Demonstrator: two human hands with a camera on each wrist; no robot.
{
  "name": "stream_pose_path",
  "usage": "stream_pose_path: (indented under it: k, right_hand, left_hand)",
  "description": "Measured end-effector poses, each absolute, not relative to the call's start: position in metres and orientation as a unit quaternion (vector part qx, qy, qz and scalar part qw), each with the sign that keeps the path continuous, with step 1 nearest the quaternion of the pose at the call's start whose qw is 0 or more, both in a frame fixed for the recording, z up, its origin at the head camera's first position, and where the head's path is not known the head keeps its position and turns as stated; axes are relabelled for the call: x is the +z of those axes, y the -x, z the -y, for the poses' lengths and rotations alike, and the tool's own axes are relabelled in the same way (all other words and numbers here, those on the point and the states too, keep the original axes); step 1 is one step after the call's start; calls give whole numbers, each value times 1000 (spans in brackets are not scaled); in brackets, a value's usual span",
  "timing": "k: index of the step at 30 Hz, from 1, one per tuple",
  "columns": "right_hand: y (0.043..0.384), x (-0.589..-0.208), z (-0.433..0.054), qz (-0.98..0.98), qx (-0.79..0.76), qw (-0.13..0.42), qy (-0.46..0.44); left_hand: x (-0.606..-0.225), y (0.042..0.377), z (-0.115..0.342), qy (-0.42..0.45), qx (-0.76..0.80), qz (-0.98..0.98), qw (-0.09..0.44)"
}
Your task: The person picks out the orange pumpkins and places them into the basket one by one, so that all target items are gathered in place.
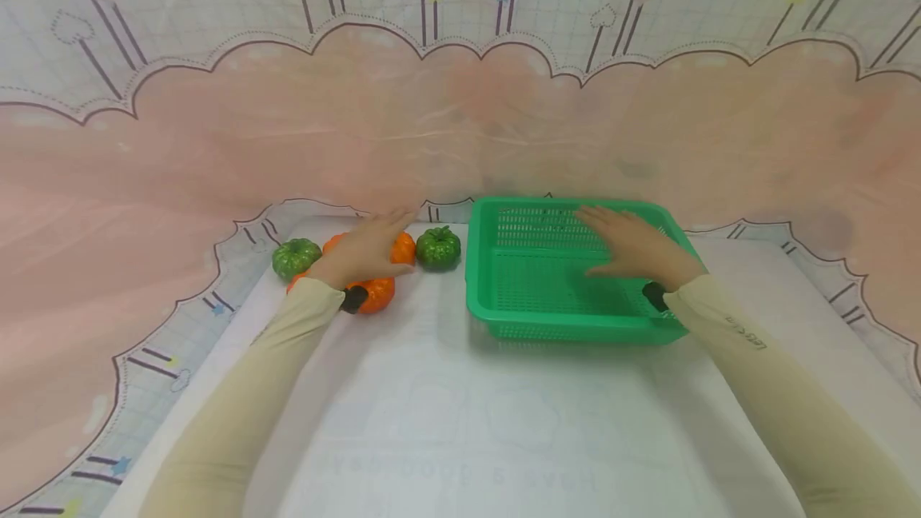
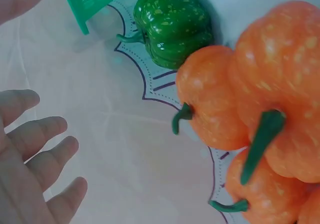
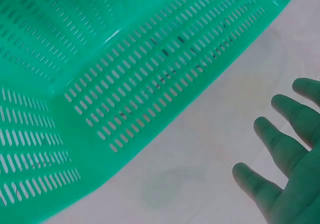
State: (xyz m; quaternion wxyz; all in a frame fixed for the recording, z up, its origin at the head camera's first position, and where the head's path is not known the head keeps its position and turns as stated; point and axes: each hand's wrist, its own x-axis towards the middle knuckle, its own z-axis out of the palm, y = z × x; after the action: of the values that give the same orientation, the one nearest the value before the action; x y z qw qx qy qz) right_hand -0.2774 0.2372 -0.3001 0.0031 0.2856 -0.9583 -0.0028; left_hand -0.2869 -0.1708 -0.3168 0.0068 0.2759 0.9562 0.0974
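My left hand (image 1: 364, 250) hovers over a cluster of small pumpkins at the left, fingers stretched out and nothing in them. Orange pumpkins (image 1: 372, 296) lie beneath it, partly hidden by the hand in the head view; the left wrist view shows several orange pumpkins (image 2: 210, 98) with green stems. One green pumpkin (image 1: 296, 259) sits at the cluster's left, and another green pumpkin (image 1: 438, 249) at its right, close to the basket. Above the green plastic basket (image 1: 576, 316) my right hand (image 1: 636, 246) is held with fingers spread, holding nothing. No pumpkin shows inside the basket.
A white table (image 1: 446, 422) bears the pumpkins and the basket. Behind and along the sides hangs a pink patterned cloth (image 1: 360, 142). The basket's slotted wall (image 3: 160, 78) rises beside my right hand.
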Motion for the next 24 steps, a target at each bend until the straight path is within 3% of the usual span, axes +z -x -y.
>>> stream_pose_path:
  k: [8, 16, 24]
  right_hand:
    - [272, -296, -254, 951, 25, 42, -307]
    - [263, -286, -272, 962, 75, -5, -263]
    - [258, -282, -294, 966, 97, -7, -240]
  left_hand:
    - [-321, 280, 190, -246, 143, -959, 14]
    - [-329, 274, 209, -213, 206, -955, 29]
    - [-340, 267, 225, -192, 194, -961, 34]
